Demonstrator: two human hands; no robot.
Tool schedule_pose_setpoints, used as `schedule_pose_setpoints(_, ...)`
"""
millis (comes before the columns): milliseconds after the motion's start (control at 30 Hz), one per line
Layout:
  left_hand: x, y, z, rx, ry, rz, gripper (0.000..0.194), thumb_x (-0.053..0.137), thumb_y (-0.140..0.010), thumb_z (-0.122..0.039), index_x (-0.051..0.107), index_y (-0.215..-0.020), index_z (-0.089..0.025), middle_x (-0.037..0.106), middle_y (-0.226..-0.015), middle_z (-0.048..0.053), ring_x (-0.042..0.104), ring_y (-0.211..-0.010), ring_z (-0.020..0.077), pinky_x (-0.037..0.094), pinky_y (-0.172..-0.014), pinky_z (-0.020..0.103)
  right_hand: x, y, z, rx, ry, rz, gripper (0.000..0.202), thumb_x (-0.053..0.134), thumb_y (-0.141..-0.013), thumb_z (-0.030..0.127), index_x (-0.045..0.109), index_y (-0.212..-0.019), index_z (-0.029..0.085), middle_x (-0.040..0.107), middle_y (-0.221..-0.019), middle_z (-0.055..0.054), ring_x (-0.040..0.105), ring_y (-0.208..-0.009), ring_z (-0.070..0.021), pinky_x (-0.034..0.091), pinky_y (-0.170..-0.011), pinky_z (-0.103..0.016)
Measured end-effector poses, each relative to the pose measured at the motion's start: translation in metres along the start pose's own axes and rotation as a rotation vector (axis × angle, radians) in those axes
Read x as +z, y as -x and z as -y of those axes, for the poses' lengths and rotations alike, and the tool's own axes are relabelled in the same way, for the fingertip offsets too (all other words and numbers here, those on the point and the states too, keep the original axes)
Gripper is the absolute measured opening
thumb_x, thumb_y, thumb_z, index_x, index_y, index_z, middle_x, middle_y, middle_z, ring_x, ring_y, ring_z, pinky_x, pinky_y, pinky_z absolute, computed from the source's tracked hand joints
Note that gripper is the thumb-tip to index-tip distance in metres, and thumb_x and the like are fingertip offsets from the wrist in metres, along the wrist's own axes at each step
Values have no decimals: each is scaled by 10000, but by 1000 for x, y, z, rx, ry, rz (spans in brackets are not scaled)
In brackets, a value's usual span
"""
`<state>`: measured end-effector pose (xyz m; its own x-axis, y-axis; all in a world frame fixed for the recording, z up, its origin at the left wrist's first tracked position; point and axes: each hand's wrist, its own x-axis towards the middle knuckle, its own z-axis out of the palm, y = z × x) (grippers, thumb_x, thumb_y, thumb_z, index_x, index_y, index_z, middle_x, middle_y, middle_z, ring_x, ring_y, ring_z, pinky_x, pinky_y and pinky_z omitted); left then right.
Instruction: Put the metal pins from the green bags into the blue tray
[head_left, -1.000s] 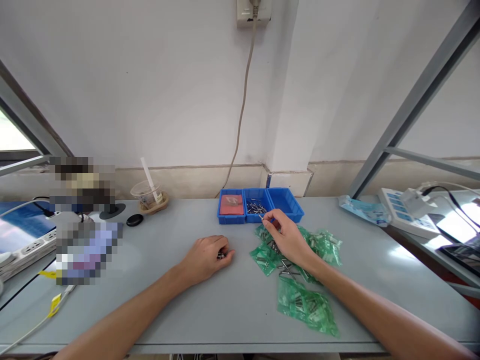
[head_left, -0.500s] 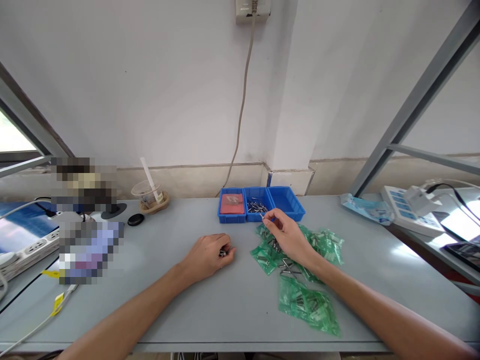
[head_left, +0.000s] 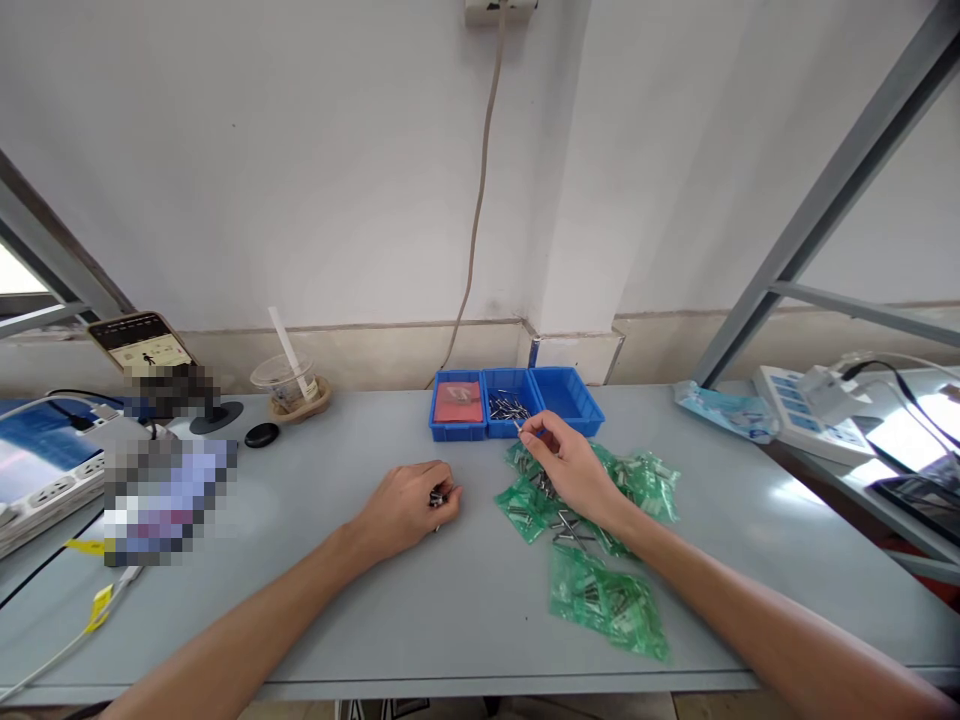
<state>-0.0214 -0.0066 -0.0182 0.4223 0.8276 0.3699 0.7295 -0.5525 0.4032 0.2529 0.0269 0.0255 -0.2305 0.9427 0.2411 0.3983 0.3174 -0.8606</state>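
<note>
My left hand [head_left: 411,508] rests on the grey table, its fingers curled round several small, shiny metal pins [head_left: 437,498]. My right hand [head_left: 562,458] is raised in front of the blue bins, with a small metal pin [head_left: 517,427] pinched between thumb and forefinger. Under that hand and wrist lie green plastic packets [head_left: 525,508] with metal pieces inside, partly hidden by the arm. Loose metal pins [head_left: 571,530] lie among them. Just beyond, the middle blue bin [head_left: 511,430] holds many similar pins.
The left blue bin [head_left: 457,432] holds a pink packet; the right blue bin [head_left: 568,402] stands beside the middle one. Another green packet [head_left: 607,603] lies nearer me. At left are a plastic cup [head_left: 285,380], a phone [head_left: 142,345] and a power strip [head_left: 64,490]; cables cross there.
The whole view has shifted slightly. My right hand stays near the bins with the pin tip showing more clearly. The fingers of my left hand have moved a little around the pins.
</note>
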Motion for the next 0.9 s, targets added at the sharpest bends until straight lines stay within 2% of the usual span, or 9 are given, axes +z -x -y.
schedule_pose_setpoints(267,-8,-7,-4,-25,9,-48,217,531,-955,-266,515,-746,-210,594,-676,-34,478,-595,127,373,-625,261,2,0,-3,-47,13,-2,223,537,-1030,464,601,-975,258,607,-867,-6,510,-714,-190,409,-609,-306)
schedule_pose_setpoints(500,-10,-9,2,-42,-7,-71,240,545,-971,-289,506,-748,-211,589,-706,-35,483,-616,127,374,-641,261,3,-2,-7,-62,27,-5,200,537,-1027,445,605,-988,261,628,-898,-16,532,-723,-196,435,-633,-320)
schedule_pose_setpoints(700,-13,-9,2,-96,30,-76,260,554,-988,-304,505,-750,-211,598,-713,-39,493,-619,124,373,-627,255,2,-2,-7,-51,27,0,195,535,-1027,435,602,-978,258,634,-918,-15,535,-723,-190,426,-617,-312)
schedule_pose_setpoints(900,-14,-9,2,-78,16,-72,259,553,-989,-299,509,-749,-209,601,-729,-29,489,-626,126,382,-632,260,2,-2,-7,-41,47,4,214,519,-1035,449,601,-985,258,628,-914,-17,521,-700,-187,413,-594,-308)
